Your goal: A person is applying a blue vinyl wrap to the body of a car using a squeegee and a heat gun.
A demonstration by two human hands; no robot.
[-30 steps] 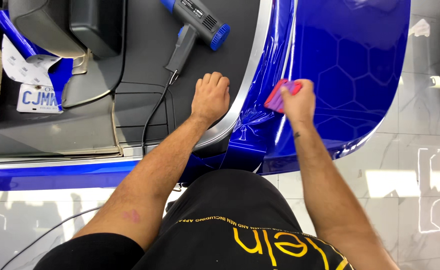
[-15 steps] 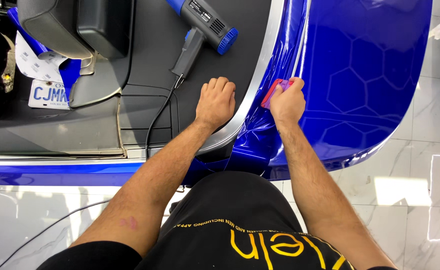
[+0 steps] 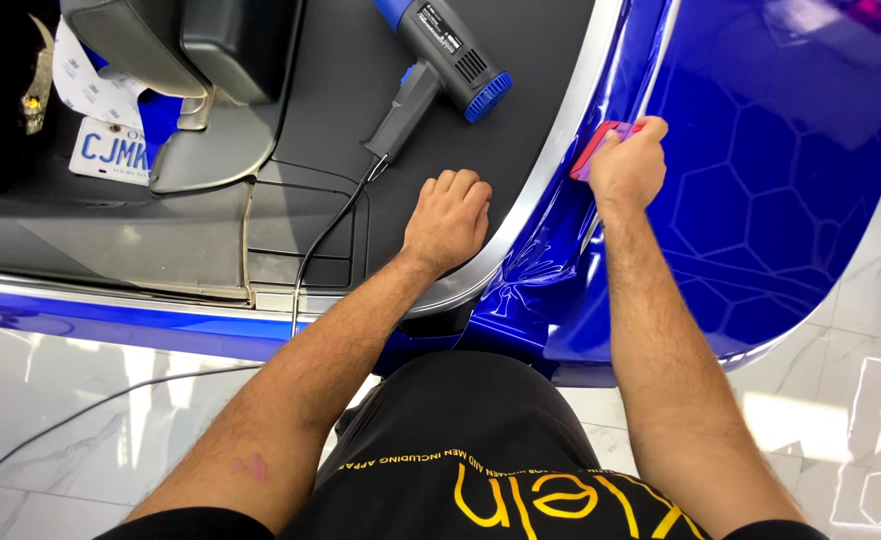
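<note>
Blue vinyl film (image 3: 761,180), upper right of frame, lies under a red squeegee (image 3: 601,148) clamped in the right hand (image 3: 629,168), while the left hand (image 3: 448,220), fingers curled and empty, braces on the dark panel (image 3: 521,50); uneven pressure risks creases near the wrinkled edge (image 3: 526,295).

Bright overhead light glares off the glossy blue film (image 3: 761,200) and floor (image 3: 861,400); edges perhaps slightly soft
</note>
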